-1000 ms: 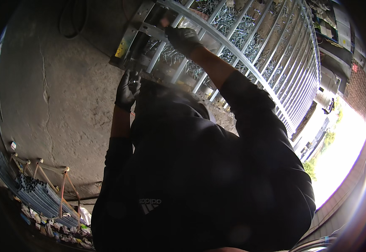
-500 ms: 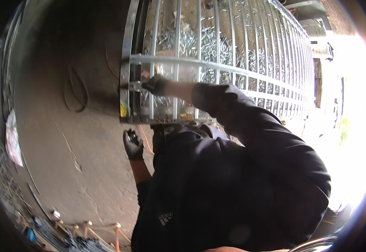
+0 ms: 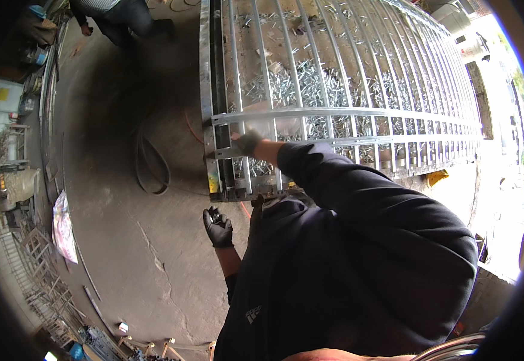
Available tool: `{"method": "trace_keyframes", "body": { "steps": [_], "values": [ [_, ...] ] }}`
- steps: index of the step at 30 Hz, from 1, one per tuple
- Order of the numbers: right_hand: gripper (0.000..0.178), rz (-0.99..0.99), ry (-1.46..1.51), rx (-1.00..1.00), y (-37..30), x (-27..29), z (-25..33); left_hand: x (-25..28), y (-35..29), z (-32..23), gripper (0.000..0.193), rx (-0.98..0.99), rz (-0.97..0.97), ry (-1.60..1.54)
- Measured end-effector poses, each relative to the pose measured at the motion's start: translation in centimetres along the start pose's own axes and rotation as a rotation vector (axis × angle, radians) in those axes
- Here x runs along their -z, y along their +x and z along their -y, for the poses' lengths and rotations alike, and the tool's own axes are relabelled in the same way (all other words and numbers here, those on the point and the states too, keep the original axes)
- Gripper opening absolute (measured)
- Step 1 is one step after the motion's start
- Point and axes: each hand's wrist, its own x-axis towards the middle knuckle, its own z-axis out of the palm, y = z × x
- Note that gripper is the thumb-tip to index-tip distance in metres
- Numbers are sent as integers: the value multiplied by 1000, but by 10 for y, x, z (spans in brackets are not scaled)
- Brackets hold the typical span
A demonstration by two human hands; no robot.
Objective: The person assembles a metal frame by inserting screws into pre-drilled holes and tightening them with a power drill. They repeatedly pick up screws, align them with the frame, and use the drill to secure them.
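Note:
A large metal frame (image 3: 317, 112) of parallel bars lies across a table, and many small shiny metal pieces (image 3: 319, 81) are scattered beneath the bars. My right hand (image 3: 250, 143), in a dark glove, reaches over the frame's near left corner. Its fingers are bent together between the ends of two crossbars, close to the edge rail (image 3: 206, 72); what they pinch is too small to make out. Off the table's near left corner, my left hand (image 3: 218, 230) is held palm up in a black glove. Its fingers curl around small shiny pieces whose kind I cannot make out.
Another person (image 3: 120, 18) stands at the far left. A dark loop of strap or hose (image 3: 153, 165) lies on the floor, with a thin orange cord (image 3: 193, 126) near the table. Racks (image 3: 42, 265) and a pale bag (image 3: 63, 228) line the left side.
The view has shifted, so the frame and both hands appear farther right and lower. The other person has come into view. My hands keep about the same places beside the frame.

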Motion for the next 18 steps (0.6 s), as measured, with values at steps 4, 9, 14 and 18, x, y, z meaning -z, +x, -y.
{"method": "trace_keyframes", "body": {
  "steps": [4,9,14,18],
  "values": [
    [26,303,-143,167,-7,18,2,7,-8,4,40,7,52,-6],
    [28,401,-162,124,-11,23,17,21,-20,8,38,112,86,-54],
    [52,436,84,-172,5,18,20,11,-35,0,32,90,69,34],
    [57,359,382,-275,-20,44,20,-10,-50,-8,32,-10,88,41]
  ]
}}
